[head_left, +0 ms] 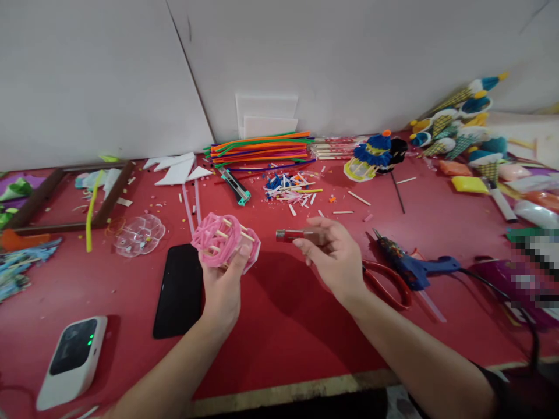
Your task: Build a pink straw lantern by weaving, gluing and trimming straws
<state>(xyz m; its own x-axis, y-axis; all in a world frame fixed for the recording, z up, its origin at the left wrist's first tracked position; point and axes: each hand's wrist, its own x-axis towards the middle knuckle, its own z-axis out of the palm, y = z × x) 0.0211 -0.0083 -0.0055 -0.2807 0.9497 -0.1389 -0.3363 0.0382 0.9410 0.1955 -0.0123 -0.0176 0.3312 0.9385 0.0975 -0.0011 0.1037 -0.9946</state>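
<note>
My left hand (222,288) is closed around a small pink craft model (217,240), which has fuzzy pink pipe cleaner rings and pale wooden sticks. It is tilted on its side, with a flat base towards the right. My right hand (334,253) pinches a red see-through lighter (290,235), its metal end pointing left at the model, a short gap away. No flame shows. Below my left hand lies a black phone (179,294). Red-handled pliers (388,285) and a blue glue gun (410,262) with a clear glue stick lie right of my right wrist.
Bundled pipe cleaners (262,150) lie along the wall, near a teal utility knife (236,187) and cut scraps (290,189). A blue and yellow model (371,156) stands at the back. Cone-shaped crafts (458,131) are piled right. A white device (72,361) sits front left.
</note>
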